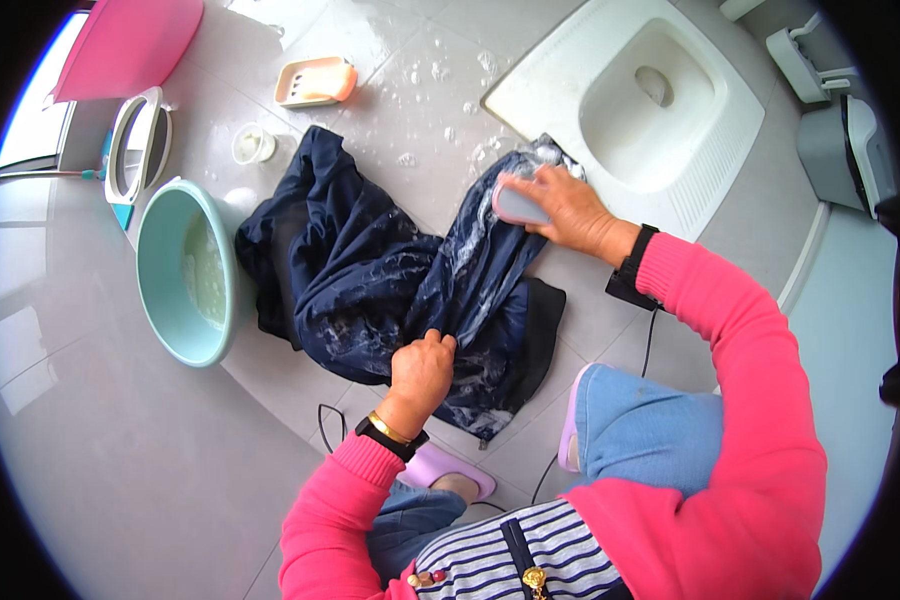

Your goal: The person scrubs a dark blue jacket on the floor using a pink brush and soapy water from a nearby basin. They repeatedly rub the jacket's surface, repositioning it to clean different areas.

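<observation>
A wet navy jacket [360, 277] with black ribbed trim lies spread on the tiled floor, streaked with white suds. My left hand [423, 369] pinches a fold of its fabric near the middle. In my right hand [574, 214] is a scrub brush [517, 204] with a grey back and pink rim. The brush rests on the jacket's soapy sleeve [476, 247], close to the sleeve's foamy end; its bristles are hidden beneath it.
A squat toilet [540, 97] is set in the floor just beyond the sleeve. Left of the jacket stands a turquoise basin [157, 300] holding cloudy water. Farther off are a soap dish [292, 80] with orange soap [331, 82] and a small clear cup [253, 144]. Cables trail near my slippers [446, 469].
</observation>
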Action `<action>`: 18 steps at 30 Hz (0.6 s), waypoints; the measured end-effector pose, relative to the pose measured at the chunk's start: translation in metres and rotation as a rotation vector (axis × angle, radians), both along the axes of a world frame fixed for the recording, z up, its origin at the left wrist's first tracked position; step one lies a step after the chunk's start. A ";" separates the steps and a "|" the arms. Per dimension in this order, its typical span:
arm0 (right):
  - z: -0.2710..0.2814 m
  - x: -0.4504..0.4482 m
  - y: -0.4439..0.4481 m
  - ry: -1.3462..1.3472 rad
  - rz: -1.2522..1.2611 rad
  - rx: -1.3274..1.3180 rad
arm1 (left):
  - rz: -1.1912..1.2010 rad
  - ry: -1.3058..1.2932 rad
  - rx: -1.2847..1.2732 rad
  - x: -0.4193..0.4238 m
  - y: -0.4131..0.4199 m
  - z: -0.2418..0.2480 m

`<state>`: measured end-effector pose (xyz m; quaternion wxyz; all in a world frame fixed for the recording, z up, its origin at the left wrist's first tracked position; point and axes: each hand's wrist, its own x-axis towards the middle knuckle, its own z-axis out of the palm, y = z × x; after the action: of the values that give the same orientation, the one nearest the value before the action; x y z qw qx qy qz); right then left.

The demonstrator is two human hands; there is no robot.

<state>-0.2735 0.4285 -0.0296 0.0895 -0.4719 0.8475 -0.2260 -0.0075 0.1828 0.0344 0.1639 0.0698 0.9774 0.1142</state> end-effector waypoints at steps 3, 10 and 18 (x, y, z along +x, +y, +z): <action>0.002 -0.015 0.004 -0.038 -0.297 0.173 | 0.064 -0.117 -0.012 0.001 0.001 0.002; 0.022 0.012 -0.032 -0.063 -0.095 0.087 | 0.020 -0.087 0.026 -0.003 0.003 0.005; 0.011 -0.012 -0.047 0.092 -0.300 -0.080 | -0.017 -0.082 -0.012 -0.001 0.004 0.013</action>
<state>-0.2858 0.3820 -0.0186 -0.0029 -0.3531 0.9020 -0.2484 -0.0089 0.1868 0.0476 0.2050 0.0722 0.9699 0.1095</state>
